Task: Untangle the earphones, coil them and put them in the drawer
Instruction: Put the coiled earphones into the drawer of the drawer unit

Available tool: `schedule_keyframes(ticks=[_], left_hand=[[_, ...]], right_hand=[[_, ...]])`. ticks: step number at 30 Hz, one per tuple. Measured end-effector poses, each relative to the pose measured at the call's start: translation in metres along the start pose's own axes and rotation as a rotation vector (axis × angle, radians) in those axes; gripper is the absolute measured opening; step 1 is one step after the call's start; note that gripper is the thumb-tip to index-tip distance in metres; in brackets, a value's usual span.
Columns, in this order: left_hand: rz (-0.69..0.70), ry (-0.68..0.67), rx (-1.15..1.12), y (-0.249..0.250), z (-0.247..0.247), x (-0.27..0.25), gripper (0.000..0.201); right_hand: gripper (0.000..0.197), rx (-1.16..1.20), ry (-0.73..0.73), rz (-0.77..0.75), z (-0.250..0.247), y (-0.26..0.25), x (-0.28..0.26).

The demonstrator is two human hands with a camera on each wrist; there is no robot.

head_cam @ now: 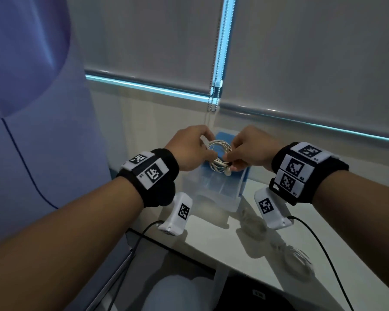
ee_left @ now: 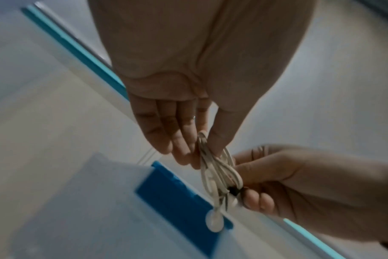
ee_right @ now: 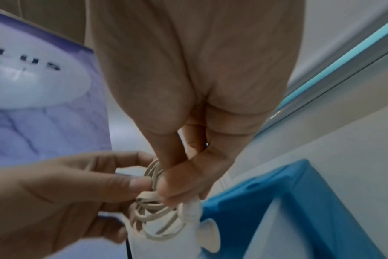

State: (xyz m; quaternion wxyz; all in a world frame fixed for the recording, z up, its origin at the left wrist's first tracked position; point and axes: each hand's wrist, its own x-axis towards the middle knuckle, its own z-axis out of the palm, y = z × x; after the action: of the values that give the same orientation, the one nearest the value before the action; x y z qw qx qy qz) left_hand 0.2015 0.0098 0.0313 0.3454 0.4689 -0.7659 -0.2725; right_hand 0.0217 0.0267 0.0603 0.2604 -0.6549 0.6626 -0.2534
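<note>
Between the two hands, held up in the air, hangs the coil of white earphones (head_cam: 219, 157). The left hand (head_cam: 192, 149) pinches the coil's far-left side between thumb and curled fingers; the right hand (head_cam: 250, 151) pinches its near side, fingertips (ee_right: 175, 191) closed on the bunched loops where an earbud (ee_left: 214, 221) dangles. Directly below the hands sits a small blue-and-clear drawer unit (head_cam: 220, 187), its clear drawer pulled out toward the person, the open top lying under the coil. The unit stands on a white desk (head_cam: 245, 250), whose near edge runs diagonally below the wrists. Beyond the hands a wall with lowered blinds (head_cam: 301, 63) closes off the space; left of the left hand stands a purple panel (head_cam: 43, 108). Right of the drawer the desk top lies bare. Black-and-white square markers cover both wristbands (head_cam: 301, 167), with tiny print too small to read.
</note>
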Motion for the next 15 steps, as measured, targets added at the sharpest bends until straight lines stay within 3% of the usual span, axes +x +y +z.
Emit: schedule_keyframes(ticks=[5, 10, 15], left_hand=[[0.072, -0.038, 0.245, -0.017, -0.001, -0.003, 0.039], [0.169, -0.051, 0.420, -0.029, 0.004, -0.003, 0.022], [0.302, -0.095, 0.740, -0.026, 0.009, 0.002, 0.023]], right_hand=[[0.018, -0.492, 0.004, -0.008, 0.026, -0.011, 0.010], [0.026, -0.605, 0.002, 0.064, 0.041, -0.015, 0.016], [0.044, -0.917, 0.027, -0.011, 0.052, -0.019, 0.013]])
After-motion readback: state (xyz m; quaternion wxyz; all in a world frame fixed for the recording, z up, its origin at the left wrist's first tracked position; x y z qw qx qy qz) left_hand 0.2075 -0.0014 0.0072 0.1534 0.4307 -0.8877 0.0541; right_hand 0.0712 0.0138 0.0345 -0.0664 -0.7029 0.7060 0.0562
